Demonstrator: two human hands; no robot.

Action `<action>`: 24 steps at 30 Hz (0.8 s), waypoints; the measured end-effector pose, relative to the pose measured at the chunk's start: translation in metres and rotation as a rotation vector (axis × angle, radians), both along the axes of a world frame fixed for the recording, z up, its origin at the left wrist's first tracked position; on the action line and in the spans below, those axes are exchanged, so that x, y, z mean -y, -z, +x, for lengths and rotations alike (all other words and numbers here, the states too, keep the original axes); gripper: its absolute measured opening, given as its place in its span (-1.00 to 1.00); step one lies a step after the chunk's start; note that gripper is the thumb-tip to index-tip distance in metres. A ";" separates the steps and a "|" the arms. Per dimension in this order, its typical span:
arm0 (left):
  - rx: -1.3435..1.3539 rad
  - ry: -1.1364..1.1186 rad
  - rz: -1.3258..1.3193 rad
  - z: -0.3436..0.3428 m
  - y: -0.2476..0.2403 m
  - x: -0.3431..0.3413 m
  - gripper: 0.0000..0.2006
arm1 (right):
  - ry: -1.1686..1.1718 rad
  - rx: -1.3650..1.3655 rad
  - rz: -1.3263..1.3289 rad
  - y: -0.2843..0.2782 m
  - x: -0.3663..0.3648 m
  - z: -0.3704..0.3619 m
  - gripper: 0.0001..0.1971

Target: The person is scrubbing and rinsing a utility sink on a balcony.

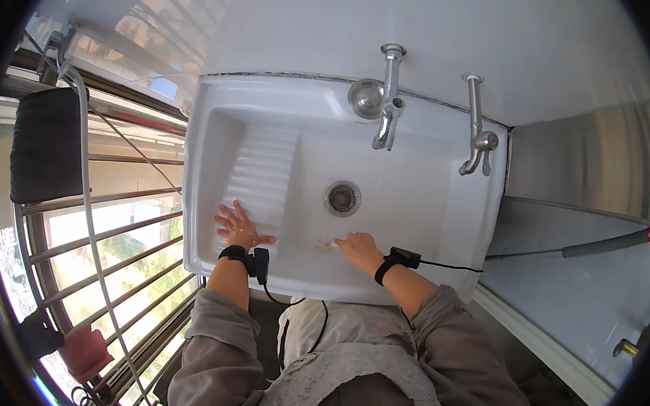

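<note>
Head view, looking down into white sink (442, 232). Left hand (239, 227) flat, fingers spread, holding nothing, on ribbed washboard (263, 177). Right hand (358, 247) closed around small pale brush (328, 244), low on basin floor just below drain (342, 197). Brush long axis roughly level across picture, free end pointing toward left hand. Risks, as judged: wet brush slipping from grip toward open drain; wrist cables (451, 266) dipping into basin.

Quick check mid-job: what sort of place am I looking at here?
Probably a laundry or utility balcony. A white sink has a ribbed washboard slope, two wall taps hang over it, and a barred window shows greenery outside.
</note>
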State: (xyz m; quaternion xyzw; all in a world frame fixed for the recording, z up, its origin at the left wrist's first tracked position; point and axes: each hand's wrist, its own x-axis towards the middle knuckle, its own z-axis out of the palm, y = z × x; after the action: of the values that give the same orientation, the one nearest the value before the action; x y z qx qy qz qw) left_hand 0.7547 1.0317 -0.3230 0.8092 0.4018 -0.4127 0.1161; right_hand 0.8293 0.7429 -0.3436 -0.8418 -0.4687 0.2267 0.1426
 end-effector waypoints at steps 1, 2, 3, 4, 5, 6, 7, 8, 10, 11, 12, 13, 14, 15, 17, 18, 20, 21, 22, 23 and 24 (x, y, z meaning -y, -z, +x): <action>-0.004 -0.004 0.001 0.000 -0.001 -0.001 0.41 | -0.004 -0.004 0.001 -0.001 -0.003 0.005 -0.84; 0.004 -0.005 -0.004 0.000 -0.002 -0.001 0.41 | 0.001 -0.002 -0.092 -0.001 -0.004 0.013 -0.86; 0.014 0.000 -0.013 0.000 0.000 0.000 0.41 | 0.012 0.001 -0.189 -0.003 -0.006 0.022 -0.88; 0.015 0.002 -0.015 0.000 0.001 0.000 0.41 | 0.013 0.001 -0.190 0.002 -0.002 0.031 -0.88; -0.001 -0.010 -0.003 0.000 0.003 0.000 0.41 | -0.007 0.049 -0.265 0.007 0.005 0.042 -0.88; -0.015 -0.022 0.007 0.001 0.006 0.001 0.41 | -0.029 0.098 -0.340 0.011 0.012 0.052 -0.89; -0.012 -0.024 0.004 0.001 0.005 0.001 0.41 | -0.031 0.102 -0.342 0.009 0.016 0.059 -0.89; -0.021 -0.020 0.013 0.001 0.005 0.001 0.41 | -0.034 0.133 -0.347 0.006 0.019 0.065 -0.89; -0.035 -0.019 0.024 0.000 0.003 0.000 0.42 | -0.040 0.160 -0.350 0.000 0.018 0.066 -0.89; -0.033 -0.016 0.020 0.000 0.002 0.000 0.42 | -0.052 0.120 -0.299 -0.003 0.014 0.060 -0.89; -0.030 -0.012 0.016 0.001 0.001 0.000 0.42 | -0.063 0.081 -0.248 -0.006 0.010 0.054 -0.88; -0.031 -0.014 0.017 0.001 0.002 0.000 0.42 | -0.064 0.080 -0.247 -0.008 0.002 0.043 -0.88; -0.039 0.002 0.021 0.001 0.003 -0.001 0.42 | -0.056 0.024 -0.191 -0.009 -0.008 0.028 -0.87; -0.048 0.015 0.027 0.000 0.004 -0.001 0.43 | -0.050 -0.032 -0.134 -0.010 -0.015 0.016 -0.86; -0.041 0.010 0.029 0.000 0.007 -0.001 0.43 | -0.017 -0.054 -0.171 -0.004 -0.019 0.002 -0.86; -0.036 0.009 0.027 0.000 0.009 -0.001 0.43 | 0.021 -0.077 -0.213 0.000 -0.019 -0.002 -0.85; -0.030 -0.004 0.018 -0.005 0.010 -0.001 0.43 | 0.034 -0.072 -0.273 -0.006 0.000 0.011 -0.84; -0.012 -0.028 0.020 -0.004 0.007 -0.002 0.43 | 0.038 -0.053 -0.322 -0.009 0.011 0.026 -0.84; -0.009 -0.030 0.018 -0.001 0.005 -0.001 0.43 | 0.038 -0.022 -0.383 -0.009 0.025 0.040 -0.84; -0.018 -0.026 0.021 0.000 0.003 0.000 0.43 | 0.038 0.007 -0.442 -0.010 0.038 0.053 -0.85; -0.026 -0.019 0.021 0.002 0.001 0.001 0.42 | 0.041 0.009 -0.445 -0.010 0.050 0.064 -0.85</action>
State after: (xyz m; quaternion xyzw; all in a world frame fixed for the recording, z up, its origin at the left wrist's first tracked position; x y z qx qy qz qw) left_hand 0.7567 1.0310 -0.3243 0.8011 0.4151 -0.4179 0.1064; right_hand 0.8929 0.6927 -0.3337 -0.8628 -0.3906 0.3180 -0.0441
